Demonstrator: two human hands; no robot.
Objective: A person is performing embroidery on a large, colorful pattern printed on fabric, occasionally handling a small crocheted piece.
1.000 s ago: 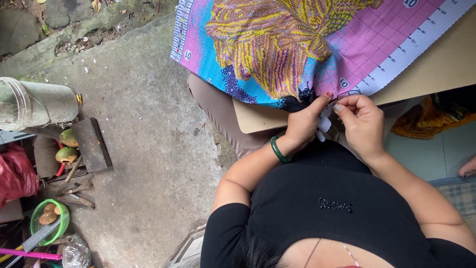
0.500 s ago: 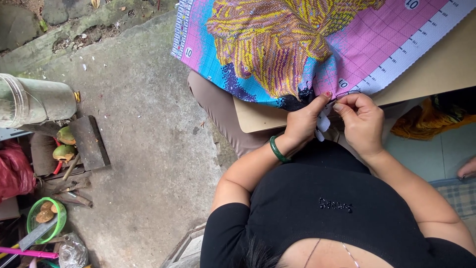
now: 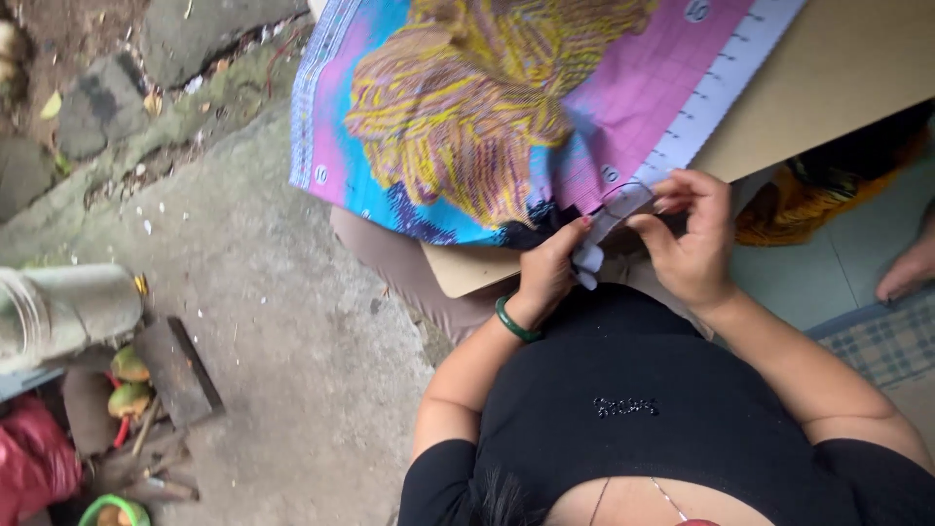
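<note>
The bright embroidery cloth point(image 3: 487, 117), pink and blue with a yellow stitched figure, lies over a tan board point(image 3: 838, 78) on the person's lap, and since a second ago both hands have shifted along the cloth's near gridded edge, so the stitching seems to move to a fresh spot. The left hand point(image 3: 550, 273), beside the cloth's lower edge, pinches its white border, while the right hand point(image 3: 696, 239) pinches closed on what may be a needle, too small to tell, with thread hidden.

Outdoor home yard: rough concrete ground point(image 3: 282, 321), mossy stones point(image 3: 107, 107), scattered clutter point(image 3: 127, 409).
</note>
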